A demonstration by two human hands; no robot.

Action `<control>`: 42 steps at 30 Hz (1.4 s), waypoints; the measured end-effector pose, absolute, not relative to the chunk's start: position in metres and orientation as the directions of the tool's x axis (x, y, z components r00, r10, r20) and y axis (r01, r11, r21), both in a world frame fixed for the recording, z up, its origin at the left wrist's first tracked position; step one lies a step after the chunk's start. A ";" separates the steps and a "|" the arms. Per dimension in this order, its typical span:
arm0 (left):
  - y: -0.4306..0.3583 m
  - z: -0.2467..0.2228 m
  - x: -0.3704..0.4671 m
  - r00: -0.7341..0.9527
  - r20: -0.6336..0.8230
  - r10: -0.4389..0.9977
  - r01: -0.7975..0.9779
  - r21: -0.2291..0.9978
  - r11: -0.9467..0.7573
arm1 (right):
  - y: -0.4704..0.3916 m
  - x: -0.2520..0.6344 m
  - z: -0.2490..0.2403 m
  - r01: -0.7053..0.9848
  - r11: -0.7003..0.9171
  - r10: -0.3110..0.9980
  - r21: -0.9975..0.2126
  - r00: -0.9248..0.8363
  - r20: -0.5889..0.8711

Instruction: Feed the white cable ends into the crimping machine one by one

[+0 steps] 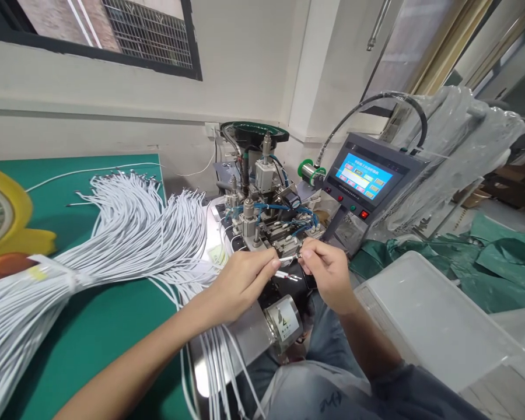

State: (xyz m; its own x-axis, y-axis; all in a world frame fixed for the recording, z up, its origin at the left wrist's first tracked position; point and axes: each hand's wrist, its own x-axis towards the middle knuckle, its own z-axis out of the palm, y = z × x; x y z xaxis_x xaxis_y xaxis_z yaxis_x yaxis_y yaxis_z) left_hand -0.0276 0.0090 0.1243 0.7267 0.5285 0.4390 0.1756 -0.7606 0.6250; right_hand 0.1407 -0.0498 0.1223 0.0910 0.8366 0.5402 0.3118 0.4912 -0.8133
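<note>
Left forearm [144, 353] foremost, my left fingers [262, 280] clamp white cables [285, 274] before the pneumatic machine [265, 175], my right fingers [315, 262] pinched on one tip [297, 256]; too hard a tug might, I judge, snap the thin exposed wires [294, 278].

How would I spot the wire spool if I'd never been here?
Start at the control panel with the lit blue screen. Just left of the panel is the wire spool. Unlike the wider, green-edged bowl further left, it has a silvery middle between bright green rims.
</note>
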 end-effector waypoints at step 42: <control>0.008 0.123 -0.021 0.649 0.353 0.674 0.378 0.620 -0.688 | -0.057 0.134 0.107 0.287 0.323 0.920 -0.902 0.129 0.371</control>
